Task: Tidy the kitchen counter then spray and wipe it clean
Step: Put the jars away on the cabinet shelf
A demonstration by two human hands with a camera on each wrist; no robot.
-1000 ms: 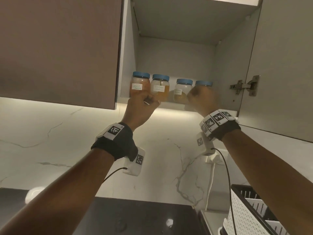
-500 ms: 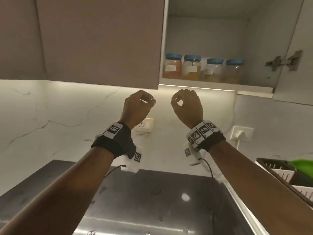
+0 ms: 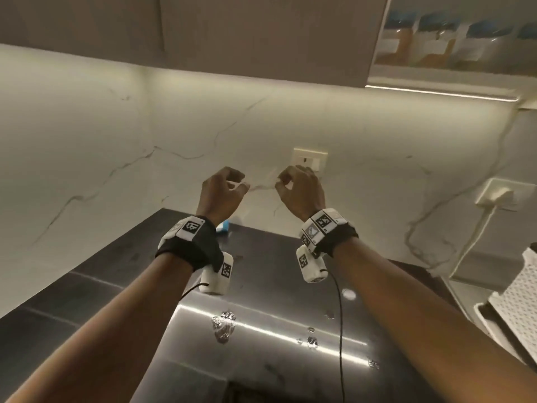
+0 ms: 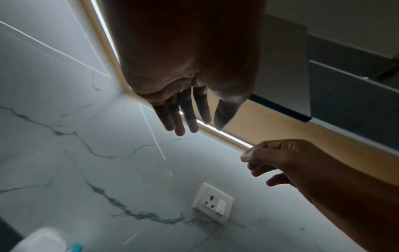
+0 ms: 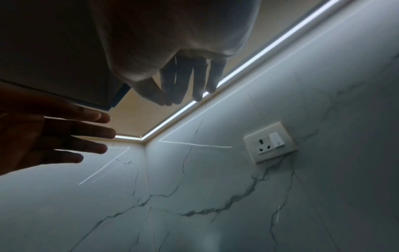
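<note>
My left hand (image 3: 236, 183) and right hand (image 3: 283, 181) hang side by side in the air above the dark counter (image 3: 261, 286), in front of the marble wall. Both hold nothing. The left wrist view shows the left fingers (image 4: 185, 117) nearly straight, and the right hand (image 4: 267, 158) loosely curled beside them. Seen from the right wrist, the right fingers (image 5: 190, 81) are relaxed and the left hand (image 5: 64, 136) is spread. Water drops (image 3: 223, 327) lie on the counter. A white and blue thing (image 3: 224, 226) stands by the wall, mostly hidden behind my left wrist.
Several blue-lidded jars (image 3: 436, 39) stand blurred in the open upper cabinet at top right. A wall socket (image 3: 309, 161) sits behind my hands. A second socket (image 3: 499, 196) with a plugged cord is at right, above a white perforated rack (image 3: 520, 301).
Both hands came down and away from the jars on the cabinet shelf, empty. The view tilted down, so the counter now fills the lower frame.
</note>
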